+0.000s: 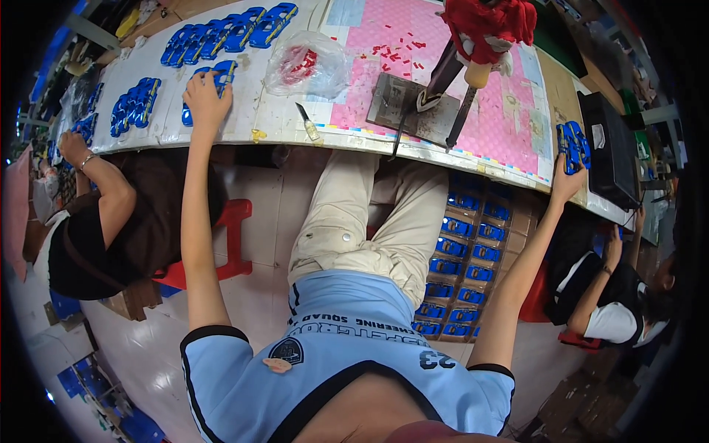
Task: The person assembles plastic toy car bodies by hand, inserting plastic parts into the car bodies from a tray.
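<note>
My left hand [207, 105] reaches over the far left part of the white table, its fingers closed on blue toy car bodies [224, 71]. Part of what it grips lies hidden beneath the palm. Out at the right end of the table, my right hand [568, 179] grips more blue car bodies [574, 142] from their near end. Rows of similar blue car shells [214, 35] lie beyond my left hand, and a smaller group [136, 108] sits to its left.
A hand press [405, 100] with red cloth [490, 28] stands right of centre. Around it are small red pieces [388, 52], a clear bag [306, 65] and a craft knife [308, 124]. A black bin [611, 148] borders the right end. Cartoned blue cars [464, 258] are below; co-workers sit both sides.
</note>
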Demonstrator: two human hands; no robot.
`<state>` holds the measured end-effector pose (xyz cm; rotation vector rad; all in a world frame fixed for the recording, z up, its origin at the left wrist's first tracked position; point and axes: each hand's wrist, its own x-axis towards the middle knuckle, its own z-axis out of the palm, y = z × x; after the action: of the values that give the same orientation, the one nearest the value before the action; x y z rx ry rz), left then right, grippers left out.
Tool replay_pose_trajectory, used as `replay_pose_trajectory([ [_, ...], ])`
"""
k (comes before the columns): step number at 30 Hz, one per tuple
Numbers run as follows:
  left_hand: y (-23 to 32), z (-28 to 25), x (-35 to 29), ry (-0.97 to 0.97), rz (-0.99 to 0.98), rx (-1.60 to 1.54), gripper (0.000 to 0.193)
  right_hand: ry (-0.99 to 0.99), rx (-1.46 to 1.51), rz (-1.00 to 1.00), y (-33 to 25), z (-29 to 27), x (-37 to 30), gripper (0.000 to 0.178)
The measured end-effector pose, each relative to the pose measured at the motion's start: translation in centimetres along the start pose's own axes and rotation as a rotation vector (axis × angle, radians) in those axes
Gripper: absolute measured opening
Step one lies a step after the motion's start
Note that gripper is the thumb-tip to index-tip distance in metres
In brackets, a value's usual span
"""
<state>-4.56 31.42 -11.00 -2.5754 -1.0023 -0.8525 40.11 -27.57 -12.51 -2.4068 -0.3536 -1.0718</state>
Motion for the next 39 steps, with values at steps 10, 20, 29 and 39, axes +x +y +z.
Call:
replay_pose_trajectory([
  [10, 8.0, -2.0, 3.6, 0.098, 0.327, -0.515, 0.011, 0.278, 0.368, 0.09, -2.2, -2.3, -2.0, 0.031],
  [20, 12.2, 1.6, 4.9, 0.01, 0.431, -0.31, 0.014, 0.114, 1.605, 0.898, -3.0, -11.5, -4.6, 0.037],
  [29, 12.4, 1.8, 4.8, 0.019, 0.446, -0.371, 0.008, -0.115, 1.597, 1.254, -4.8, -14.3, -17.1, 0.051],
  [39, 12.1, 1.7, 4.5, 0.103, 0.373, -0.543, 0.01, -0.523, 1.739, 1.367, -5.5, -13.9, -22.6, 0.045],
])
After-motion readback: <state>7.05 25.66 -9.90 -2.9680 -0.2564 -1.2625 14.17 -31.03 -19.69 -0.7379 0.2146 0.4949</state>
